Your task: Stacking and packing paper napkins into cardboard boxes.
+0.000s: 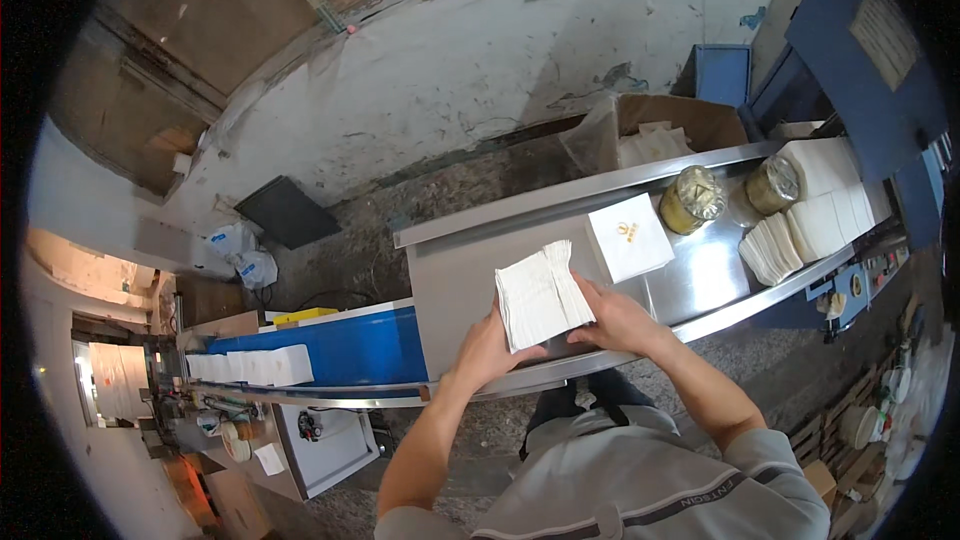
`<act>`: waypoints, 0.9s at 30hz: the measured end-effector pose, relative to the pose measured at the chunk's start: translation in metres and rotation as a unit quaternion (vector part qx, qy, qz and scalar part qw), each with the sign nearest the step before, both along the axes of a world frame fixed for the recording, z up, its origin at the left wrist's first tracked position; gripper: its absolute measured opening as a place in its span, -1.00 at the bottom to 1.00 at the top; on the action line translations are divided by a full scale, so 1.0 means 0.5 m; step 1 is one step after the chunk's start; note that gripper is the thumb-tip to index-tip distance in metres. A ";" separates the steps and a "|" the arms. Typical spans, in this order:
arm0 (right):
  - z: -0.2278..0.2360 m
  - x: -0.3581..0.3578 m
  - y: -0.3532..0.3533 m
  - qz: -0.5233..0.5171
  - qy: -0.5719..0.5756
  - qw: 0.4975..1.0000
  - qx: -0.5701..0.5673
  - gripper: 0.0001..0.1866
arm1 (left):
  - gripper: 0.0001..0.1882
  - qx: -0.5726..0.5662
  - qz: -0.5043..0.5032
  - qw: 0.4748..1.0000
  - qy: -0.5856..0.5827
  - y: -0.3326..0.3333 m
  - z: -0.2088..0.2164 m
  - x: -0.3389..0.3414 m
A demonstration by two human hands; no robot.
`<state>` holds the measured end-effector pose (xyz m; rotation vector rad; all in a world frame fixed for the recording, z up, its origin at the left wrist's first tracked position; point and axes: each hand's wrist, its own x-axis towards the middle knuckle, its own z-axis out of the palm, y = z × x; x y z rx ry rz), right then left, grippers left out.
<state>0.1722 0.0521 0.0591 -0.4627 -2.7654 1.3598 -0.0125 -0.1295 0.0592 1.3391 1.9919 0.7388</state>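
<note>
Between my two hands is a thick stack of white paper napkins (540, 298), its folded edges facing up over the metal table. My left hand (489, 345) grips the stack's left and lower side. On the other side, my right hand (617, 318) presses against its right edge, thumb near the lower corner. Just beyond my right hand lies a square pile of white napkins (632, 237) with a small gold print on top. Two jars (693, 200) with a yellowish look and clear wrapping stand farther right.
More napkin stacks (825, 215) fill the table's right end. At left, a blue conveyor belt (370, 345) carries a row of napkin packs (255, 367). An open cardboard box (690, 115) sits behind the table's raised metal rim (590, 190). Blue machinery (860, 50) rises at right.
</note>
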 end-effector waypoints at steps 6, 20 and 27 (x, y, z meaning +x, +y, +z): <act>0.001 0.001 -0.005 -0.009 -0.019 1.000 -0.009 0.05 | 0.27 -0.032 0.034 0.999 -0.019 0.000 0.015 -0.014; -0.011 0.002 -0.004 -0.006 0.059 0.998 -0.034 0.26 | -0.42 0.046 0.182 0.912 -0.365 0.056 0.006 -0.072; 0.004 0.000 0.008 0.000 0.066 0.995 -0.075 0.24 | -0.56 0.078 0.201 0.907 -0.361 0.056 -0.006 -0.058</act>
